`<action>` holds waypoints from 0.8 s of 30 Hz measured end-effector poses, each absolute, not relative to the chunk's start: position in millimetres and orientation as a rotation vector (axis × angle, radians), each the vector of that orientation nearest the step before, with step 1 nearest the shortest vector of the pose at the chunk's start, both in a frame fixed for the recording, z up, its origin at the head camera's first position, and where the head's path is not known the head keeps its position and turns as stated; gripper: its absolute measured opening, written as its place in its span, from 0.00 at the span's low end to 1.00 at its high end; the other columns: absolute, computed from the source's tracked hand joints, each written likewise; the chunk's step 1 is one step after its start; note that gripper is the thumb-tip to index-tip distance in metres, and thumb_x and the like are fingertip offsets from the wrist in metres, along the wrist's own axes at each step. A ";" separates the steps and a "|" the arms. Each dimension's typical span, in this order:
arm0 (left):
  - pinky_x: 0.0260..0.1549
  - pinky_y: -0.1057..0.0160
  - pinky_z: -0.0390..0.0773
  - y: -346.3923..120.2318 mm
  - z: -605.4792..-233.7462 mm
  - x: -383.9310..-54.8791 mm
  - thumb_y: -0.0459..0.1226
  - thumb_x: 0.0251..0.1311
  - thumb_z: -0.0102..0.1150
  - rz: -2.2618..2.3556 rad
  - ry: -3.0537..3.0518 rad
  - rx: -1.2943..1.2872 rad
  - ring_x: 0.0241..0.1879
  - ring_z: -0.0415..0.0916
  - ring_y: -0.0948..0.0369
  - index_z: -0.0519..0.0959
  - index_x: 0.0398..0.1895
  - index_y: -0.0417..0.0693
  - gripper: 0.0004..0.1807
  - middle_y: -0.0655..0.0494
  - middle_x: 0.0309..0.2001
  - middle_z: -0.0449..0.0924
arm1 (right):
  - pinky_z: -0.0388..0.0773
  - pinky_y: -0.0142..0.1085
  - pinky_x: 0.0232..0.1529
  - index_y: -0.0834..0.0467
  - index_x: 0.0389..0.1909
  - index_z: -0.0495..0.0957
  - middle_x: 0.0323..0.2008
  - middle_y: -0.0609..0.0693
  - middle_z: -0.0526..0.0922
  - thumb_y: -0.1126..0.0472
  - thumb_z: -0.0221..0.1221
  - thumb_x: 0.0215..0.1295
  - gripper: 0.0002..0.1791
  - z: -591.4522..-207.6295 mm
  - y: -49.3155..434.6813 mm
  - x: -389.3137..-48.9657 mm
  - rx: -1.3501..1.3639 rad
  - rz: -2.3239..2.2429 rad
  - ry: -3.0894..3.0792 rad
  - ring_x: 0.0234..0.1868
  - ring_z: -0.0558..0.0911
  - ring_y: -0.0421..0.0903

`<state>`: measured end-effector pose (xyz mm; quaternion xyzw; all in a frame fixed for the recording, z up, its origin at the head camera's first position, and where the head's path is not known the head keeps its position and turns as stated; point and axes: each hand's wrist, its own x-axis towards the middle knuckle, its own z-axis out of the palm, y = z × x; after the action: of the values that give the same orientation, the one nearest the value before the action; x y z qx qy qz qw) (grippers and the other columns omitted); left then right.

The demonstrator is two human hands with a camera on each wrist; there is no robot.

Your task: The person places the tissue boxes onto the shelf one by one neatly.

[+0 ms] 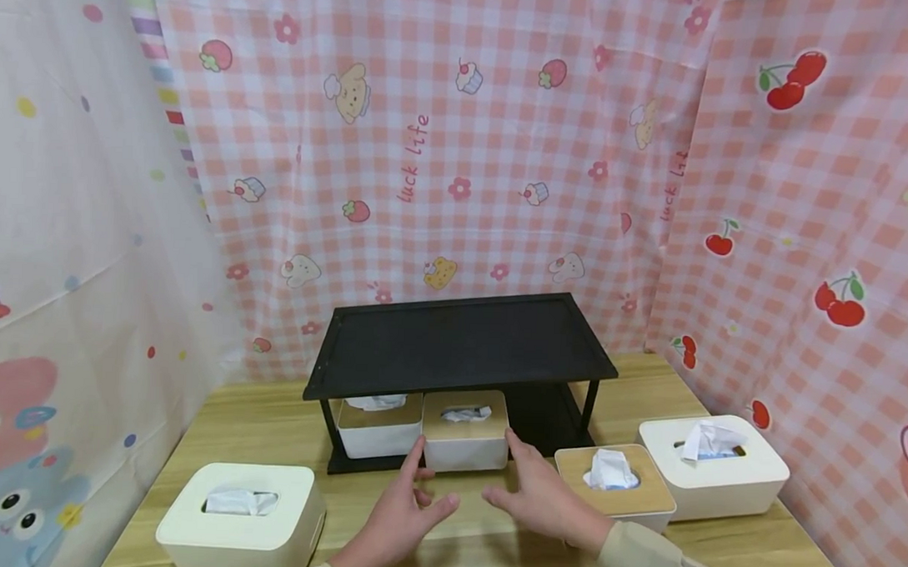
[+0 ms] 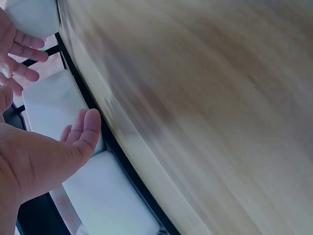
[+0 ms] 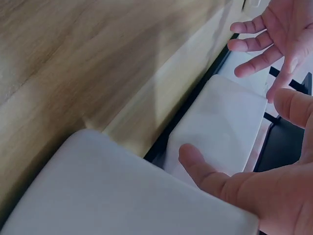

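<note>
A tissue box point(image 1: 465, 452) with a white body and wood-coloured lid sits on the lower level of a black two-level rack point(image 1: 463, 338), its front at the rack's front edge. My left hand point(image 1: 399, 511) is at its front left corner, index fingertip touching or very near it. On the other side, my right hand point(image 1: 544, 491) has its fingertips at the front right corner. Fingers of both hands are extended, not curled round the box. Left of it stands another wood-lidded tissue box point(image 1: 379, 439), partly hidden by the rack's top. Both wrist views show the box's white front point(image 3: 220, 122) between the hands.
On the wooden table point(image 1: 444, 558), a white tissue box point(image 1: 191, 491) stands front left. At right are a wood-lidded tissue box point(image 1: 578, 471) close to my right forearm and a white tissue box point(image 1: 747, 494). Patterned curtains point(image 1: 459, 150) enclose the table.
</note>
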<state>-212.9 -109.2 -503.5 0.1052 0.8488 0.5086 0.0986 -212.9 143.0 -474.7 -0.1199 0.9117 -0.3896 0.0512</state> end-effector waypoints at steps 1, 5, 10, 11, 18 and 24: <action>0.42 0.55 0.83 -109.6 -503.5 -213.8 0.58 0.68 0.70 1.506 2.508 0.310 0.48 0.80 0.56 0.39 0.89 0.48 0.62 0.32 0.70 0.75 | 0.69 0.65 0.74 0.66 0.84 0.53 0.79 0.71 0.64 0.45 0.72 0.67 0.56 -475.1 143.3 -214.2 -0.352 -1.192 2.764 0.77 0.69 0.68; 0.40 0.57 0.82 -111.1 -503.4 -217.0 0.58 0.67 0.71 1.501 2.502 0.284 0.46 0.80 0.58 0.39 0.90 0.53 0.62 0.34 0.68 0.76 | 0.67 0.65 0.75 0.62 0.86 0.51 0.80 0.69 0.64 0.45 0.72 0.67 0.57 -475.8 142.7 -218.3 -0.321 -1.213 2.726 0.79 0.67 0.67; 0.39 0.57 0.81 -111.7 -502.6 -220.7 0.57 0.67 0.71 1.466 2.536 0.289 0.45 0.79 0.58 0.39 0.90 0.53 0.62 0.38 0.66 0.78 | 0.67 0.64 0.75 0.61 0.86 0.49 0.79 0.67 0.66 0.45 0.72 0.67 0.58 -474.4 140.9 -223.9 -0.310 -1.227 2.698 0.79 0.68 0.66; 0.39 0.57 0.81 -111.5 -502.3 -221.5 0.57 0.67 0.71 1.448 2.550 0.295 0.46 0.80 0.58 0.39 0.90 0.53 0.62 0.38 0.65 0.79 | 0.69 0.63 0.75 0.61 0.86 0.49 0.78 0.67 0.68 0.45 0.72 0.67 0.58 -473.9 140.9 -225.2 -0.307 -1.232 2.692 0.78 0.70 0.65; 0.34 0.57 0.79 -108.3 -504.1 -226.9 0.57 0.67 0.71 1.272 2.673 0.353 0.38 0.80 0.61 0.38 0.89 0.48 0.63 0.42 0.58 0.85 | 0.77 0.60 0.67 0.61 0.87 0.47 0.73 0.68 0.75 0.43 0.72 0.67 0.60 -473.0 143.3 -232.6 -0.261 -1.224 2.654 0.68 0.80 0.65; 0.35 0.57 0.79 -108.1 -503.6 -229.5 0.55 0.67 0.71 1.235 2.721 0.386 0.36 0.79 0.63 0.39 0.89 0.47 0.62 0.43 0.54 0.87 | 0.79 0.59 0.63 0.60 0.87 0.45 0.70 0.68 0.77 0.43 0.71 0.68 0.60 -474.0 144.6 -236.4 -0.272 -1.241 2.636 0.65 0.82 0.64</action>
<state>-229.5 -108.1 -503.6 0.1277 0.9013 0.4090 0.0641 -236.4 144.6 -474.0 -0.0923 0.8956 -0.4216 0.1076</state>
